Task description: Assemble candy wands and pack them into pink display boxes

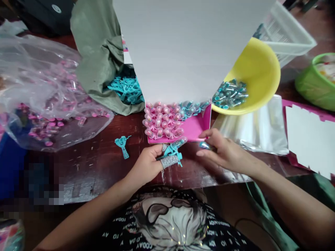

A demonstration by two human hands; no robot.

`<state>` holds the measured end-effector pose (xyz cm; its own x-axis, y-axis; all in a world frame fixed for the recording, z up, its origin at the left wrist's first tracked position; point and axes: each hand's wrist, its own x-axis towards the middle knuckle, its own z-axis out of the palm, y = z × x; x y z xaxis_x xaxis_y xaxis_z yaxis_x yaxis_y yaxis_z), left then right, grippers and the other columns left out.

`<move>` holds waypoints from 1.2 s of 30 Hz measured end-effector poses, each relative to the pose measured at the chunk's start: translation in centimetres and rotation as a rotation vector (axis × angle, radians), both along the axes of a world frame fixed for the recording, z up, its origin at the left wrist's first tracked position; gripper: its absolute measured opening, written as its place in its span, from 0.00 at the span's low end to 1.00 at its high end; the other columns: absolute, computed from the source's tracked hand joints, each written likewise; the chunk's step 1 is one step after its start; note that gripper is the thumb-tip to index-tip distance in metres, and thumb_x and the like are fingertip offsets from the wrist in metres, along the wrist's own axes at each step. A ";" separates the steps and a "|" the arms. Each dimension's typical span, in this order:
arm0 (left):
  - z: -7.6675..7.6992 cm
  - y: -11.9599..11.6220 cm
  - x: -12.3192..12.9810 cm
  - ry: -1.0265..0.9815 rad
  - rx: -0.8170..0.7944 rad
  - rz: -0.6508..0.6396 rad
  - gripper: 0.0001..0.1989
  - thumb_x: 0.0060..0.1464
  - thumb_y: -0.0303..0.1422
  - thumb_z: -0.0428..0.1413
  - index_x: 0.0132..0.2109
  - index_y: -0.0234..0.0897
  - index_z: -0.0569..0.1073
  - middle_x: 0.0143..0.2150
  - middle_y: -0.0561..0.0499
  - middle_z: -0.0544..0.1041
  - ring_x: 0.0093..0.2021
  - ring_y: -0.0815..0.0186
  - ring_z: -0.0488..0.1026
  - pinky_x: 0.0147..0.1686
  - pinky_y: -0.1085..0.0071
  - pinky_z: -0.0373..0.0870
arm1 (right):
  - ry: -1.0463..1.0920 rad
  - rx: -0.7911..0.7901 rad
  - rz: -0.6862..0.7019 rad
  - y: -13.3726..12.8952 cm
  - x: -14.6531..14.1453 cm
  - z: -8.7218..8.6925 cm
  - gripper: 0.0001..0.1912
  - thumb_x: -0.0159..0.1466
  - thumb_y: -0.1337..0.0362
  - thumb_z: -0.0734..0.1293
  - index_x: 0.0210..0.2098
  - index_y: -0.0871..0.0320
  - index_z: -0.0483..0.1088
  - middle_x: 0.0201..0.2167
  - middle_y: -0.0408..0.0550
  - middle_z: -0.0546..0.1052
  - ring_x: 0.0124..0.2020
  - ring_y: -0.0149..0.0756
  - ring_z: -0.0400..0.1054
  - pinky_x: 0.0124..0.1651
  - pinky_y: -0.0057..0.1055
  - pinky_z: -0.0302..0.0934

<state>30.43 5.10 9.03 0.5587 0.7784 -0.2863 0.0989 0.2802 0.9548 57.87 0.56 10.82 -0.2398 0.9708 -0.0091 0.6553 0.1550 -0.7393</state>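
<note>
Nearest us, the wearer's black printed shirt [170,223] meets the edge of a dark, glossy table [86,174]. Just beyond, the left hand [146,164], thumb and finger wrapped in grey, is clamped on a teal plastic piece [171,150] with a clear capsule [180,142] along it. We cannot tell how firmly the capsule sits; a loose fit could let it drop. The right hand [227,151] pinches a teal capsule [204,145] between thumb and forefinger. Blur hides the exact contact; being round and smooth, it might slip and roll off the table. Left of the hands, a loose teal piece [121,145] lies where a swinging forearm could sweep it away.

Touching or just above the hands is a pink box [193,129], with pink capsules [159,120] filling its left side and teal ones [192,108] along the back right. We think a knock on its front wall could topple those rows. Farther right, a yellow bowl [261,76] of capsules overlaps slippery clear sleeves [258,129], which might slide if pulled.
</note>
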 end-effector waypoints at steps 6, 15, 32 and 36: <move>-0.4 -0.4 0.9 -0.020 -0.007 0.019 0.16 0.51 0.42 0.67 0.44 0.37 0.80 0.41 0.48 0.83 0.39 0.64 0.79 0.52 0.59 0.76 | 0.092 -0.034 0.116 -0.7 -3.0 -1.0 0.13 0.71 0.53 0.63 0.47 0.56 0.64 0.38 0.48 0.77 0.34 0.35 0.72 0.37 0.34 0.68; -0.4 -0.7 -0.1 0.047 0.152 -0.016 0.13 0.55 0.39 0.65 0.43 0.35 0.81 0.37 0.50 0.82 0.40 0.63 0.78 0.47 0.65 0.75 | 0.230 0.187 0.133 -1.1 -5.0 -1.4 0.13 0.69 0.62 0.67 0.53 0.56 0.71 0.45 0.50 0.80 0.43 0.35 0.76 0.47 0.35 0.72; 0.3 -0.3 -0.2 0.220 0.655 0.006 0.08 0.58 0.36 0.63 0.42 0.36 0.81 0.34 0.49 0.81 0.36 0.65 0.76 0.39 0.70 0.73 | 0.277 -0.036 -0.025 -1.2 -4.0 -0.5 0.16 0.66 0.56 0.70 0.51 0.54 0.72 0.40 0.46 0.79 0.31 0.30 0.71 0.32 0.28 0.68; 1.2 0.0 0.6 0.169 0.512 -0.003 0.09 0.56 0.37 0.64 0.37 0.34 0.80 0.32 0.50 0.80 0.32 0.66 0.74 0.35 0.72 0.72 | 0.194 0.001 0.018 -1.1 -2.0 0.4 0.14 0.69 0.54 0.66 0.47 0.54 0.75 0.38 0.46 0.80 0.31 0.32 0.73 0.33 0.30 0.69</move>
<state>31.03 5.12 10.26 0.5400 0.8405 0.0437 0.2632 -0.2179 0.9398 55.89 -0.55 11.20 -0.2547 0.9662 0.0396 0.4978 0.1661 -0.8512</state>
